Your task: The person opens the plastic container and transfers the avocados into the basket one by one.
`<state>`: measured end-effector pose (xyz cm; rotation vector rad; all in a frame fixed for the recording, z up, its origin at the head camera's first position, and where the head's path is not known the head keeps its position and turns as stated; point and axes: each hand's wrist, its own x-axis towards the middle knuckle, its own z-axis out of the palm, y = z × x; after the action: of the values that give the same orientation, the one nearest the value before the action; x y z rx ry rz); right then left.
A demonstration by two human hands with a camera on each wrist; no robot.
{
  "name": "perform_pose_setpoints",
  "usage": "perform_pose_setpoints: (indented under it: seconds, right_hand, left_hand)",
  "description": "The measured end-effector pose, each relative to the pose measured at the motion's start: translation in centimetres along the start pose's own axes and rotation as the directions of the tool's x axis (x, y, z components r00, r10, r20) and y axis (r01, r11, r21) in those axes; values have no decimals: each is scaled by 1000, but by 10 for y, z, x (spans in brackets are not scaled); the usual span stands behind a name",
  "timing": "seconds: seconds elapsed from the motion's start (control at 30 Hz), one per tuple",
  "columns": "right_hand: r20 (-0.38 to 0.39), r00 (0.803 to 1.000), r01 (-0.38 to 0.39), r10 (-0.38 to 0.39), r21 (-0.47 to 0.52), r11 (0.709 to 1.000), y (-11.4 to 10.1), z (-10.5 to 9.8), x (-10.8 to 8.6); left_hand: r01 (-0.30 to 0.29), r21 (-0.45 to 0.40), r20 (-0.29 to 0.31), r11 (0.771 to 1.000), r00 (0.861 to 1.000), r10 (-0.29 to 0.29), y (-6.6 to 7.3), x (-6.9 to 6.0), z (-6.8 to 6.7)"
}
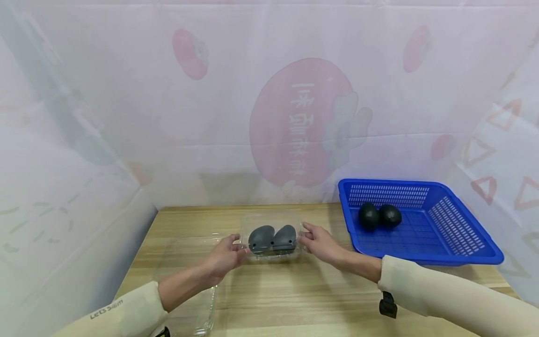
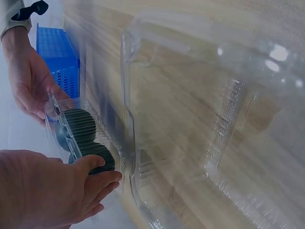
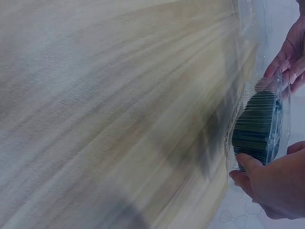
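Note:
A clear plastic box (image 1: 272, 219), its lid down, holds two dark green avocados (image 1: 261, 238) side by side. My left hand (image 1: 225, 257) grips the box's left end, and my right hand (image 1: 322, 244) grips its right end. The left wrist view shows the left hand (image 2: 52, 188) with its thumb along the ribbed side of the box (image 2: 88, 107). In the right wrist view the right hand (image 3: 276, 183) pinches the near end of the box (image 3: 238, 112), which looks raised off the table there.
Another clear plastic container (image 1: 209, 309) lies at the table's left front. A blue basket (image 1: 421, 260) at the right holds two dark avocados (image 1: 390, 216). Printed cloth walls (image 1: 219, 117) stand behind and beside the wooden table (image 1: 286, 299).

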<state>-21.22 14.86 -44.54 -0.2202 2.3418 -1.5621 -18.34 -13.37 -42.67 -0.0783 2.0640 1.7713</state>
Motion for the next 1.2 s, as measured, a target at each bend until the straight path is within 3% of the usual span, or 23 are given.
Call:
perform_pose_setpoints:
  seconds: [0.37,0.7,1.2]
  right_hand:
    - [22,1000,-3,2,41,999,14,-4,-15]
    - [3,1000,-15,15,-14,1000,22,-5,-21]
    - [20,1000,-10,10,-20,1000,32,-5,-25]
  left_hand:
    - [-5,-9,-4,1000,1000,5,-10,-1,13]
    - [11,6,31,1000,999,-11,-12,-3,18]
    - [22,31,25,999,999,-23,-20,-1,24]
